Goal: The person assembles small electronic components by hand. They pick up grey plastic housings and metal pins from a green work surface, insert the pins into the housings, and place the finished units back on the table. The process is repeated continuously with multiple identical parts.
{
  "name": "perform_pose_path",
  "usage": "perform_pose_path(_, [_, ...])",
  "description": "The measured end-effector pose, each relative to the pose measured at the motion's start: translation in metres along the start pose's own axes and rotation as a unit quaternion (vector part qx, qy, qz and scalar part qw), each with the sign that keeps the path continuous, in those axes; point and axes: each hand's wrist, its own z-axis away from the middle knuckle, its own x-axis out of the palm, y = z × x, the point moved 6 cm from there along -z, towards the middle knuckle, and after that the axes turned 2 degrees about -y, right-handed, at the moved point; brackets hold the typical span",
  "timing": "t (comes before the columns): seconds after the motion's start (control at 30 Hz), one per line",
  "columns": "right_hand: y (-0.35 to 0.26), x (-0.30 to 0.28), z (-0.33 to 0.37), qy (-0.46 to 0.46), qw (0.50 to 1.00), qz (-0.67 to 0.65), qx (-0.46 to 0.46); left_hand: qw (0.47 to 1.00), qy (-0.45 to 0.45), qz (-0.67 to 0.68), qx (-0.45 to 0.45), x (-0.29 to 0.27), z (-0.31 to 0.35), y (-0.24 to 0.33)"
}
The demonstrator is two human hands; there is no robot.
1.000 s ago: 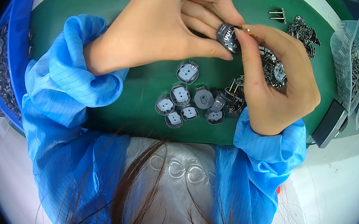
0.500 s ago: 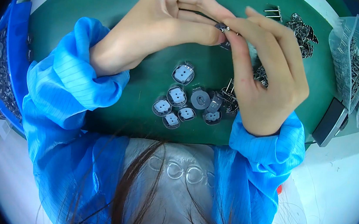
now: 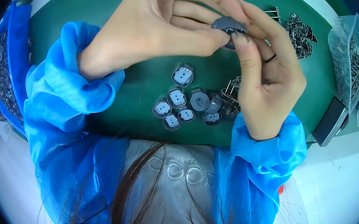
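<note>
Bench: flat green work surface (image 3: 135, 98). Clock ctr = mid view. Blue plastic bin (image 3: 19, 45) w/ small dark parts btwn 9 & 10, clear plastic tray (image 3: 336, 54) w/ metal-pinned parts at 2, black rectangular box (image 3: 330, 121) at 3.

Part in hand: dark grey round plastic housing (image 3: 224, 25), up at approx 1 o'clock, lifted clear of bench, tilted, held btwn both hands.

Risks, my read: only fingertips on it, so a slip or uneven thumb push could pop it out. It'd prob drop toward the dark round housings w/ pale inserts (image 3: 176, 97) near ctr & knock them about. Off-axis push could also bend or crack something at the edge; can't see inside, fingers block it. Loose silver-pinned parts (image 3: 230, 95) sit just beside the right wrist, at 2 close in; a low sweep could scatter them or snag the cuff.

Pose: left hand (image 3: 162, 25) comes in from 10, thumb below & index above, pinched on the housing's left side, other fingers bent behind. Right hand (image 3: 276, 69) comes up from btwn 3 & 4, wrist low, thumb tip pressed on the near edge, index arched over the far side, so clamped on same part. Can't tell if it also has a small pc. Both blue striped sleeves (image 3: 77, 84) bunched at the wrists.
</note>
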Motion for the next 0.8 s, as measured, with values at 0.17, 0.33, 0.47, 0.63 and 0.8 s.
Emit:
perform_pose_path(0.17, [0.009, -0.009, -0.001, -0.013, 0.982, -0.188, -0.004, 0.991, 0.011, 0.114, -0.075, -0.002, -0.004, -0.003])
perform_pose_path(0.33, [0.002, -0.014, 0.001, 0.027, 0.996, 0.038, -0.072, 0.995, 0.025, 0.078, -0.052, 0.002, -0.006, -0.001])
perform_pose_path(0.47, [-0.019, -0.022, -0.003, -0.006, 0.977, 0.169, -0.133, 1.000, -0.028, -0.003, 0.010, 0.005, -0.001, 0.001])
perform_pose_path(0.63, [-0.026, -0.025, 0.004, 0.050, 0.963, 0.198, -0.176, 0.976, -0.028, -0.177, 0.125, 0.013, -0.001, 0.021])
perform_pose_path(0.8, [-0.033, -0.038, 0.006, 0.098, 0.967, 0.164, -0.171, 0.983, -0.022, -0.170, 0.069, 0.008, -0.008, 0.006])
